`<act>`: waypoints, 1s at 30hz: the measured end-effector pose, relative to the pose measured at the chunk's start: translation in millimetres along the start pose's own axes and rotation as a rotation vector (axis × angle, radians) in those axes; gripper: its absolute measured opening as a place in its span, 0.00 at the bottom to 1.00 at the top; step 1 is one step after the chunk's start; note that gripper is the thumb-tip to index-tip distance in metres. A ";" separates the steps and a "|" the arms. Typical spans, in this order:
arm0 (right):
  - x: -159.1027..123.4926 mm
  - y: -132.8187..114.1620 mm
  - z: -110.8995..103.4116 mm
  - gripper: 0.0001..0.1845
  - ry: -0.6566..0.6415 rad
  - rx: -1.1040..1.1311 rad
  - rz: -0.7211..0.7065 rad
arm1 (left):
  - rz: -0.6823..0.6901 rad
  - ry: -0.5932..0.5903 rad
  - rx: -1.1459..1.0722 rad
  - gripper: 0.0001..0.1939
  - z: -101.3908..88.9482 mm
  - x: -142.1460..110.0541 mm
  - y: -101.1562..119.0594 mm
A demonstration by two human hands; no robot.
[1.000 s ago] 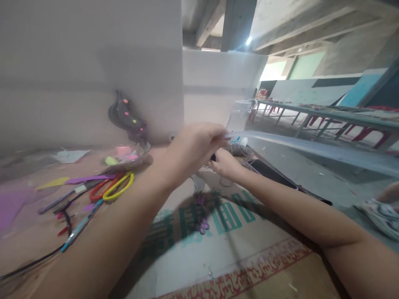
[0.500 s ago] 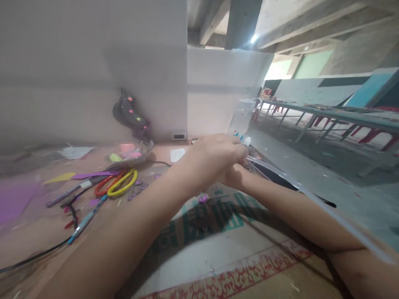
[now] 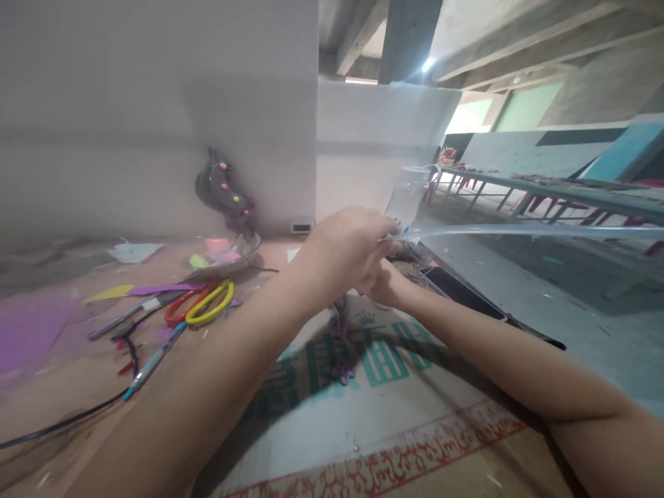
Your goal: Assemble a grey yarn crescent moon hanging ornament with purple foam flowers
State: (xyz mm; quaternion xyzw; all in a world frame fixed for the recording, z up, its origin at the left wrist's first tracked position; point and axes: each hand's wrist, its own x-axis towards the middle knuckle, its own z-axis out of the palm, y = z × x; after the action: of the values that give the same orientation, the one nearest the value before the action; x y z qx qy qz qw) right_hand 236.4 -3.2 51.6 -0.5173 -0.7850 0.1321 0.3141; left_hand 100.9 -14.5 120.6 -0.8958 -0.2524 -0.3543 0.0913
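My left hand (image 3: 355, 235) is closed, its fingertips pinching near the end of a long clear plastic strip (image 3: 519, 229). The strip runs out level to the right, past the frame edge. Tucked under and against it is my right hand (image 3: 374, 277), fingers curled and mostly hidden. What the right hand holds cannot be made out. Below the hands dangles a thin strand with small purple flower-shaped pieces (image 3: 343, 370), in front of a printed cardboard sheet (image 3: 311, 449) on the table.
Scissors with red and yellow handles (image 3: 210, 304), a blue pen (image 3: 155, 360) and a bowl of coloured bits (image 3: 228, 266) lie left. A dark decorated shape (image 3: 223, 187) stands behind. A black phone-like slab (image 3: 461, 294) and a clear container (image 3: 409, 190) are right.
The clear strip has swung up from a downward slant across my right forearm to nearly level. The purple pieces now hang lower and show more. My left hand has risen slightly.
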 end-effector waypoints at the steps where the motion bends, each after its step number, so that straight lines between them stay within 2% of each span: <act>1: -0.3 0.7 -1.9 0.11 -0.015 0.013 0.001 | 0.015 0.045 0.005 0.08 -3.5 -1.6 -3.8; 3: -0.2 3.5 -6.1 0.13 -0.062 0.049 0.041 | 0.007 0.115 0.026 0.10 -15.3 -5.0 -13.1; 5: 0.8 7.5 -9.8 0.16 -0.124 0.092 0.128 | -0.077 0.120 0.066 0.12 -31.4 -7.7 -21.6; 8: 2.3 14.7 -15.0 0.19 -0.182 0.121 0.259 | -0.197 0.022 0.126 0.15 -53.0 -12.3 -30.0; 11: 1.2 22.3 -22.7 0.20 -0.190 0.176 0.305 | -0.313 -0.005 0.177 0.15 -59.3 -24.1 -39.2; 14: -2.9 30.6 -32.7 0.20 -0.184 0.183 0.277 | -0.378 -0.008 0.189 0.15 -45.8 -45.7 -55.6; 16: -6.8 37.0 -36.6 0.20 -0.183 0.175 0.268 | -0.398 -0.041 0.152 0.15 -28.1 -63.3 -69.2; 19: -14.8 47.9 -34.1 0.20 -0.249 0.235 0.287 | -0.465 -0.094 0.012 0.15 3.5 -89.2 -85.5; 21: -21.1 54.3 -28.3 0.20 -0.280 0.283 0.292 | -0.423 -0.101 -0.047 0.14 22.3 -103.2 -89.8; 24: -28.8 60.1 -20.3 0.18 -0.216 0.319 0.287 | -0.332 -0.172 -0.103 0.12 39.7 -115.6 -86.4; 27: -30.4 64.7 -17.9 0.18 -0.194 0.320 0.287 | -0.212 -0.247 -0.137 0.12 46.0 -118.8 -78.7; 30: -26.6 73.4 -20.1 0.19 -0.253 0.349 0.254 | -0.095 -0.303 -0.136 0.12 49.9 -118.6 -73.8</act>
State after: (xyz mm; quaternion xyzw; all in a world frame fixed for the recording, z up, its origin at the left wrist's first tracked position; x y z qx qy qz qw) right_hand 309.7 2.2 18.5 -0.5290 -0.7121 0.3679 0.2790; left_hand 18.4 19.9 2.1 -0.9301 -0.2810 -0.2352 -0.0253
